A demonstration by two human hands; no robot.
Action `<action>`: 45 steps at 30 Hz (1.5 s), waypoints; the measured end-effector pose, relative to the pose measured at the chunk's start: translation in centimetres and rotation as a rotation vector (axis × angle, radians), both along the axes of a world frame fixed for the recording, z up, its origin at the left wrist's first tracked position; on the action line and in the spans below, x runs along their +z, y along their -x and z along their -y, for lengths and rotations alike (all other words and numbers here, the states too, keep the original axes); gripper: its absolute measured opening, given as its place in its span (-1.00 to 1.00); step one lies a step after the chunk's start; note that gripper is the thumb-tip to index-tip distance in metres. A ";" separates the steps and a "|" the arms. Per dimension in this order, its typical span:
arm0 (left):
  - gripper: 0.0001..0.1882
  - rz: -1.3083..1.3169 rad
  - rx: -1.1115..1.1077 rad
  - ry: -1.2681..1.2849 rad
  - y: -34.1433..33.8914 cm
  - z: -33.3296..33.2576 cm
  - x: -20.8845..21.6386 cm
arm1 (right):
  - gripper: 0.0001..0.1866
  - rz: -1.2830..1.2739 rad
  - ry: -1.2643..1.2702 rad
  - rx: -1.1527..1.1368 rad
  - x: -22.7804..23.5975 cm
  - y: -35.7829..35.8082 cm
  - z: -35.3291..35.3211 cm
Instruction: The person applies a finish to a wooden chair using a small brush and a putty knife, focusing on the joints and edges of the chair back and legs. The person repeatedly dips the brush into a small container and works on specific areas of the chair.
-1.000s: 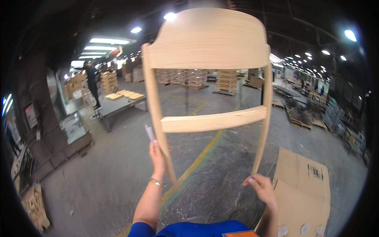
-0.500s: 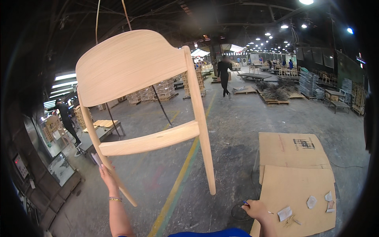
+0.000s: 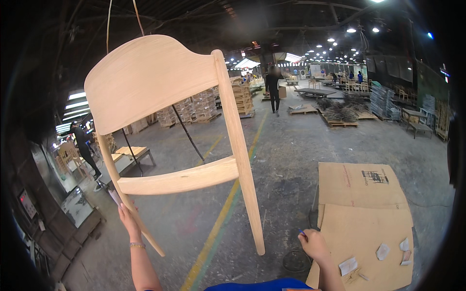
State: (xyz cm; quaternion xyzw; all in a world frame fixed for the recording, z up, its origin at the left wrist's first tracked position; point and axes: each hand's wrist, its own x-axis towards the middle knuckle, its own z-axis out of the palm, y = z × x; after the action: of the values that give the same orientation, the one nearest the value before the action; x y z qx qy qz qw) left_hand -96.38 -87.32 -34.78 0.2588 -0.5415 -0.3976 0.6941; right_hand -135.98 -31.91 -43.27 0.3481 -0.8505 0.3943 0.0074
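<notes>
While the left hand (image 3: 128,224) grips one leg of a raised wooden chair back frame (image 3: 160,121), the right hand (image 3: 313,244), closed around a small blue item, hovers apart; inspection seems underway, needing a steadying second grip

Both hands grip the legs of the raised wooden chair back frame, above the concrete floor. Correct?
Not quite. In the head view only the left hand grips the wooden chair back frame; the right hand is off it, low beside the cardboard sheets.

Pale wood chair back (image 3: 155,82), brown cardboard (image 3: 369,228)
</notes>
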 end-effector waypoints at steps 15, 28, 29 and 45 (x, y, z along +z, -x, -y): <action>-0.50 -0.124 -0.230 0.103 -0.5 4.9 6.5 | -0.76 0.027 0.001 -0.105 -2.7 -1.3 3.7; -0.57 0.148 0.039 0.590 4.1 5.4 14.0 | -0.72 -0.507 0.829 -0.171 19.7 -8.0 14.7; -0.58 0.165 -0.111 0.621 5.1 3.4 13.7 | -0.74 -0.476 0.805 -0.137 20.7 -8.8 15.5; -0.60 0.477 -1.055 0.796 21.8 -13.8 16.4 | -0.72 0.136 0.811 0.599 26.7 -8.5 24.7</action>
State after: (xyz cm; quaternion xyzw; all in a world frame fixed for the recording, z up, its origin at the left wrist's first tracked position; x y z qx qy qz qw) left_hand -118.19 -73.56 -18.37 -0.2322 -0.8365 -0.3852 0.3129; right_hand -127.50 -56.58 -16.55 0.5195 -0.4902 0.6994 -0.0267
